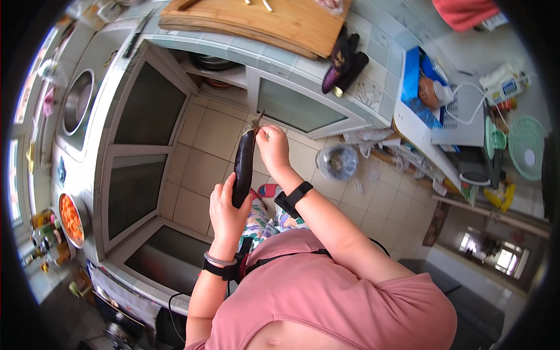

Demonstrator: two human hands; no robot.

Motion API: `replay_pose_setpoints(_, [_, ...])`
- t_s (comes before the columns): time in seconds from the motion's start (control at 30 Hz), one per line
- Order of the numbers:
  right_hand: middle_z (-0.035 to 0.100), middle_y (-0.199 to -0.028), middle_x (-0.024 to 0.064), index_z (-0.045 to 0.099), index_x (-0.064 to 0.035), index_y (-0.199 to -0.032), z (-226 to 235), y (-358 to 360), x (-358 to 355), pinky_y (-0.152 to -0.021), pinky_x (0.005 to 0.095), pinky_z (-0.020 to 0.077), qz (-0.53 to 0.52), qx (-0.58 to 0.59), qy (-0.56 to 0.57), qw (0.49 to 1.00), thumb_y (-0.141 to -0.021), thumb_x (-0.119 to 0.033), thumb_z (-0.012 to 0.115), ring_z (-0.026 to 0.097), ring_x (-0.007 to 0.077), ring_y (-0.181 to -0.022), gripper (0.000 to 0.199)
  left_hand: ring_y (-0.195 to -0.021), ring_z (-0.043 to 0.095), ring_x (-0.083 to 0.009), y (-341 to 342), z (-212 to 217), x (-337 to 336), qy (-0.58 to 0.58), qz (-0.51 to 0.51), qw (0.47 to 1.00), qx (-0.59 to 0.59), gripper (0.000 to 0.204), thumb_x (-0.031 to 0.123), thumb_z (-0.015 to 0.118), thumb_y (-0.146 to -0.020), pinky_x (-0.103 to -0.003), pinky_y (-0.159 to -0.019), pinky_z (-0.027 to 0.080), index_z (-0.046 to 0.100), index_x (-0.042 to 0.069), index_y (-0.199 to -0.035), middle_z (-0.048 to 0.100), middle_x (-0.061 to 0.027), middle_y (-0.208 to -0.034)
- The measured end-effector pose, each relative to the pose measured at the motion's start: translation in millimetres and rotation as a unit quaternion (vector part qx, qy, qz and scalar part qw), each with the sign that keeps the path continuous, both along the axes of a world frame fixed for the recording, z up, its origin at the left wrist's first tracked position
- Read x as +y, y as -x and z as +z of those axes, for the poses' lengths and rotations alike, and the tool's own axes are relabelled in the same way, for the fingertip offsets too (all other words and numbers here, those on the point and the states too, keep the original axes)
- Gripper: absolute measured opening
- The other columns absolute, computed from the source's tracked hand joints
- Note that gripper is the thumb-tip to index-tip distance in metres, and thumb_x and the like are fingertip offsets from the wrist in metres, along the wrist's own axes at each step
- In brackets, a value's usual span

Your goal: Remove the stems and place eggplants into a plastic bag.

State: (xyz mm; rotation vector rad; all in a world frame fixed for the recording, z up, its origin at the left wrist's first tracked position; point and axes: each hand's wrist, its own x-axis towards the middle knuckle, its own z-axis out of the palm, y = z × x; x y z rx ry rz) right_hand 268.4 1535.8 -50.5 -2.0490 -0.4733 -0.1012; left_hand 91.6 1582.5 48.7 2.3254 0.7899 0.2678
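Observation:
A long dark purple eggplant [244, 166] is held nearly upright in front of me, over the floor. My left hand [226, 203] is closed round its lower, rounded end. At its top, the fingers of my right hand [274, 150] pinch by the green-brown cap and stem [255, 122]; the exact grip is partly hidden by the fingers. More eggplants [344, 67] lie on the tiled counter at the far right of the wooden cutting board [256, 26], where a few pale pieces rest.
A lined waste bin [336, 162] stands on the floor to the right. Cabinet doors [154, 96] stand at the left, with an opened cupboard beside them. On the left counter are a sink with a metal basin [79, 102] and a bowl of orange pieces [71, 219]. A microwave [466, 154] stands right.

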Motion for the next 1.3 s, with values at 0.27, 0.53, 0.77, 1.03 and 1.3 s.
replay_pose_setpoints(0.27, [0.066,-0.095,0.0122,0.068,0.0048,-0.095,-20,-7,-105,-0.082,0.0301,0.0495,0.0,0.104,-0.01,0.995,-0.087,-0.01,0.065,0.065,0.024,-0.091,0.017,-0.086,0.061,-0.0323,-21,-15,-24,0.125,-0.101,0.987,0.0,0.057,0.012,0.076,-0.069,-0.038,-0.076,0.05,0.057,0.004,-0.122,0.059,-0.0143,-0.093])
replay_pose_setpoints(0.53, [0.067,-0.09,0.015,0.067,0.0039,-0.087,-14,-29,-200,-0.078,0.0357,0.0499,-0.112,0.063,0.05,0.99,-0.085,-0.009,0.063,0.064,0.0305,-0.086,0.013,-0.087,0.059,-0.0331,-60,-18,-106,0.117,-0.205,0.972,0.011,0.058,0.016,0.076,-0.069,-0.04,-0.078,0.049,0.057,0.004,-0.122,0.058,-0.0135,-0.091])
replay_pose_setpoints(0.77, [0.067,-0.096,0.0116,0.066,0.0031,-0.097,-12,-53,-300,-0.085,0.0322,0.0479,-0.093,0.141,-0.052,0.984,-0.088,-0.016,0.066,0.064,0.0229,-0.093,0.021,-0.081,0.062,-0.0199,-88,-36,-187,0.321,-0.143,0.936,0.02,0.057,0.018,0.076,-0.075,-0.031,-0.073,0.051,0.055,0.002,-0.126,0.063,-0.011,-0.093])
replay_pose_setpoints(1.03, [0.062,-0.11,0.0027,0.057,-0.0008,-0.119,40,-67,-357,-0.091,0.0263,0.0431,-0.008,0.419,-0.338,0.843,-0.088,-0.019,0.07,0.055,0.0099,-0.102,0.039,-0.092,0.059,-0.014,-108,-23,-218,0.586,-0.116,0.796,0.097,0.06,0.017,0.07,-0.085,-0.027,-0.083,0.047,0.046,-0.002,-0.136,0.063,-0.0095,-0.106])
replay_pose_setpoints(1.3, [0.06,-0.104,0.0061,0.053,0.0005,-0.114,66,-65,-362,-0.09,0.0286,0.0448,-0.057,0.224,-0.183,0.956,-0.082,-0.015,0.076,0.054,0.0126,-0.101,0.043,-0.087,0.058,-0.0162,-122,-31,-242,0.342,-0.222,0.913,0.032,0.06,0.016,0.078,-0.079,-0.03,-0.077,0.05,0.045,0.003,-0.128,0.06,-0.0117,-0.099])
